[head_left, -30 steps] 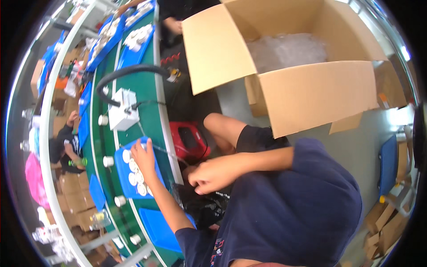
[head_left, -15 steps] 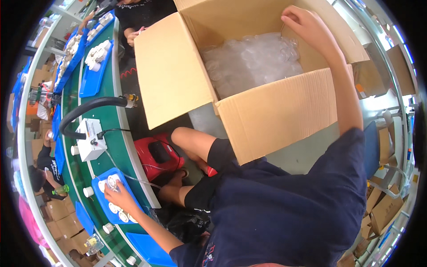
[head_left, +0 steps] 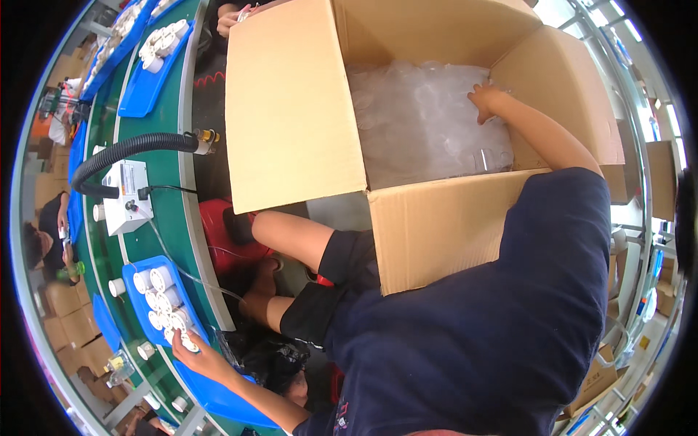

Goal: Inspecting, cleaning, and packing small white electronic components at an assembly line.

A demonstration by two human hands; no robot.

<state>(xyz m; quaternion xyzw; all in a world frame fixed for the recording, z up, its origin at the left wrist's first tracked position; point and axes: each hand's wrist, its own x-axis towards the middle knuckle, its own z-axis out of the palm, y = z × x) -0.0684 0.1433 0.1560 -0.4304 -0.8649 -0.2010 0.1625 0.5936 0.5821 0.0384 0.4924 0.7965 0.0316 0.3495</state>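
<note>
My left hand [head_left: 198, 357] is at the near end of a blue tray [head_left: 136, 289], its fingers closed round one of the white round plastic parts [head_left: 190, 343]. Several more white cup-like parts [head_left: 161, 277] lie bunched in that tray, some on their sides. My right hand [head_left: 491, 103] reaches down inside a large open cardboard box [head_left: 436, 225], close to its right wall. Its fingers are spread over a heap of clear plastic pieces [head_left: 414, 116], and nothing shows in its grasp. Whether the fingertips touch the heap, I cannot tell.
A green conveyor [head_left: 169, 211] runs along my left, bearing a white box-shaped device [head_left: 131, 195] with a black flexible hose [head_left: 138, 144]. Farther up lies another blue tray [head_left: 142, 98] of white parts. A red stool [head_left: 222, 229] stands below. Co-workers' hands [head_left: 229, 18] show beyond.
My right hand has come down from above the box's far right side into it. My left hand has shifted toward the tray's near end. The whole view has moved somewhat.
</note>
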